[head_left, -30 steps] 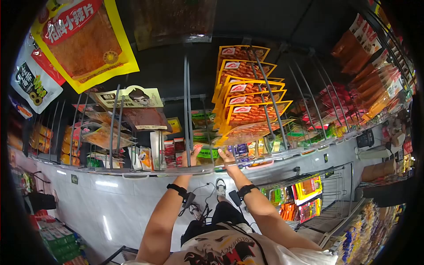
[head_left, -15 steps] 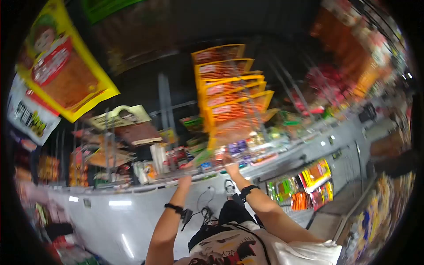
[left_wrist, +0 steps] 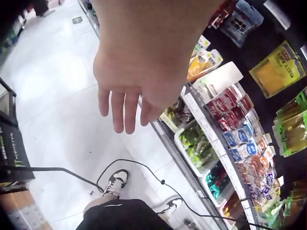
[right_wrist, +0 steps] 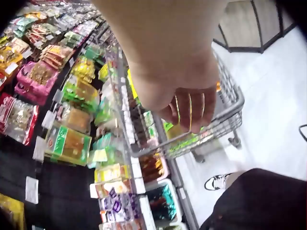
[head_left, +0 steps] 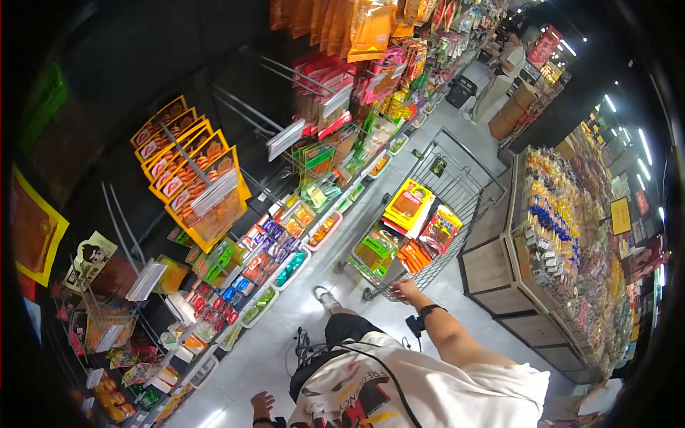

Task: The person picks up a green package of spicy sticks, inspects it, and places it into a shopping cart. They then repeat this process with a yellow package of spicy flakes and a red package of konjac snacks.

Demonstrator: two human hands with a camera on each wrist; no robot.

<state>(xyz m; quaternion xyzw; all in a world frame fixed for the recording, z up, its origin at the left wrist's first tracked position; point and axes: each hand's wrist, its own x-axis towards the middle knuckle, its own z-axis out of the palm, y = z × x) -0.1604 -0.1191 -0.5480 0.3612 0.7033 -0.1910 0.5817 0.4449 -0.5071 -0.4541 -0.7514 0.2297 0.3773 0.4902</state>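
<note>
Hanging low at seven o'clock in the head view, the left hand [head_left: 262, 405] is empty, its fingers straight and loose above pale floor [left_wrist: 57, 96]. Round to five o'clock, and there's the right hand [head_left: 407, 291], right at the near rim [right_wrist: 223, 115] of the wire cart [head_left: 460, 178]! Fingers down, slightly bent; the back of the hand blocks the right wrist view, so I can't tell whether they hook round that rim or merely meet it. From that hand the cart stretches away towards one o'clock: stiff frame, likely easy rolling on those castors [head_left: 369, 293], though I'd expect it to swing if tugged by a corner. Mid-rim looks the place to take hold. And inside, bunched at the near end, green packs [head_left: 376, 250], orange packs [head_left: 414, 257], a red-and-black pack [head_left: 444, 227] and a yellow pack [head_left: 408, 201], light, soft and slick by the look, best pinched by an edge. Farthest out, between one and two o'clock, a person [head_left: 508, 64] stands well apart!
</note>
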